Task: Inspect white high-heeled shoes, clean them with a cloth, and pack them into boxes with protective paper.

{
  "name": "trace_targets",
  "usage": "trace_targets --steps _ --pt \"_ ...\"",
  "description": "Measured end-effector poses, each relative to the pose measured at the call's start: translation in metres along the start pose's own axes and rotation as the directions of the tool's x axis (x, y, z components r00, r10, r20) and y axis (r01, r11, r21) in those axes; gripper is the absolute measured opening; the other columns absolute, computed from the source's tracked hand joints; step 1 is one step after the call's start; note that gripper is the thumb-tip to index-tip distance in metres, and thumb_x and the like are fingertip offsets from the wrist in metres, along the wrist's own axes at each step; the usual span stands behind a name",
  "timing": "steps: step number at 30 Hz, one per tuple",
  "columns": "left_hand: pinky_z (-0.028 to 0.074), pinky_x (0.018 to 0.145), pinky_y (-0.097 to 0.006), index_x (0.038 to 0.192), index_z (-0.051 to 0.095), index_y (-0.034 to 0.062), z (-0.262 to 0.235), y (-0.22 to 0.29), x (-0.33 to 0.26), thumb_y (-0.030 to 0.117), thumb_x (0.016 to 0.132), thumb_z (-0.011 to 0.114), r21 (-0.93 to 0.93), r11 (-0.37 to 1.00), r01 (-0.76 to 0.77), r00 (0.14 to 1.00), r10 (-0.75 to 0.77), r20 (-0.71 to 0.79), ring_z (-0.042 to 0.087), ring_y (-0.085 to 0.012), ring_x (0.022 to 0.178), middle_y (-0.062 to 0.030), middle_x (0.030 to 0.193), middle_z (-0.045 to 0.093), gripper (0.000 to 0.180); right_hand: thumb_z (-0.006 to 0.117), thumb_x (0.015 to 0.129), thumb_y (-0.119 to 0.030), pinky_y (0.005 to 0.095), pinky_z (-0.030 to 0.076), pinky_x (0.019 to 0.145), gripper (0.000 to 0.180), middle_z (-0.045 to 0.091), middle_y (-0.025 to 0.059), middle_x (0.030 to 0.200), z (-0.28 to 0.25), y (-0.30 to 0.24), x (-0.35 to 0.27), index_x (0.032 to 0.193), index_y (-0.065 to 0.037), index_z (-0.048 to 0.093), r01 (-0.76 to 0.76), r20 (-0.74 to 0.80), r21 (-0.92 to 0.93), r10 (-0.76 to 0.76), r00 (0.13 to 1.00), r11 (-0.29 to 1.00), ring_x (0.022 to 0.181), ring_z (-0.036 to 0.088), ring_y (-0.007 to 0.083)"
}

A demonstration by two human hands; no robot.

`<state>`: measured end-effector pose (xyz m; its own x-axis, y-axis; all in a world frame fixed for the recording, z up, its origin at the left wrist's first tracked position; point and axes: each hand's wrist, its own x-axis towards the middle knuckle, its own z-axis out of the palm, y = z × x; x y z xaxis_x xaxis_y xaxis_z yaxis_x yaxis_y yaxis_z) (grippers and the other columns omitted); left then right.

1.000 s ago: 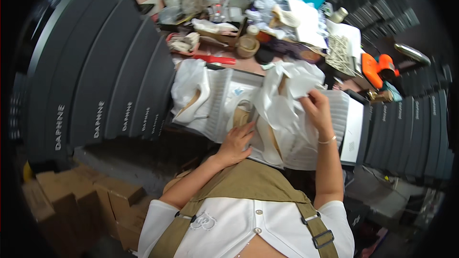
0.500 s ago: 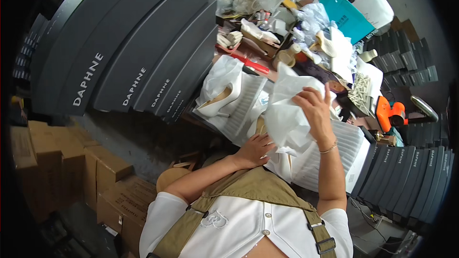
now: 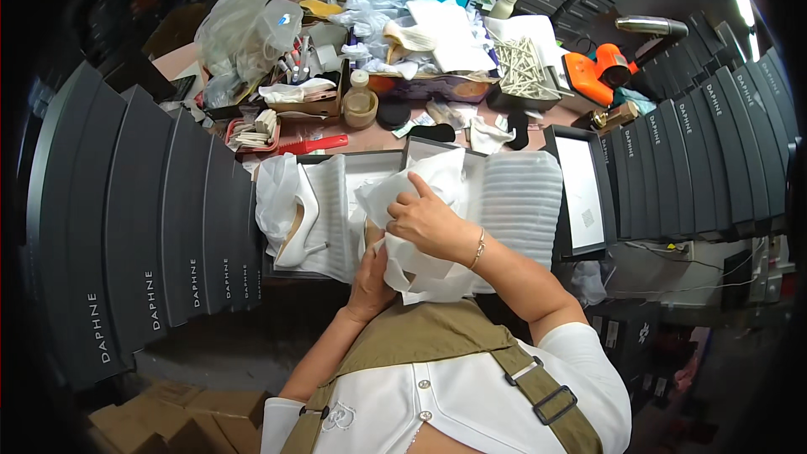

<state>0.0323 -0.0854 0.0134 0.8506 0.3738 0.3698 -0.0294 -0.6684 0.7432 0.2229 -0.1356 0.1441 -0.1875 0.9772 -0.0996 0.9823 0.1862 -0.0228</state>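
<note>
Right hand [image 3: 430,224] now nearer left hand [image 3: 371,286], grip on tissue [image 3: 441,171], left's unclear, pump [image 3: 304,220] and boxes [image 3: 155,227] alongside.

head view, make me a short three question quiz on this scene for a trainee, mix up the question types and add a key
1. Multiple choice: on which wrist is the bracelet? A) left B) right
2. True or false: the white high-heeled shoe lies to the left of the left hand.
3. Fill in the blank: the right hand is on crumpled white ____.

Key:
1. B
2. True
3. tissue paper
</note>
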Motion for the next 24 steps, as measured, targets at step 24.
trace_targets --steps 24 --pt "0.042 0.097 -0.040 0.122 0.055 -0.0013 0.005 -0.006 -0.013 0.010 0.078 0.074 -0.136 0.985 0.109 0.994 -0.111 -0.009 0.053 -0.0312 0.114 -0.0199 0.126 0.052 0.050 0.064 0.084 -0.004 0.0370 0.050 0.064 0.014 0.064 0.0183 0.082 -0.074 -0.001 -0.055 0.098 0.000 0.063 -0.161 -0.298 0.655 0.448 0.843 0.738 0.072 0.063 0.0357"
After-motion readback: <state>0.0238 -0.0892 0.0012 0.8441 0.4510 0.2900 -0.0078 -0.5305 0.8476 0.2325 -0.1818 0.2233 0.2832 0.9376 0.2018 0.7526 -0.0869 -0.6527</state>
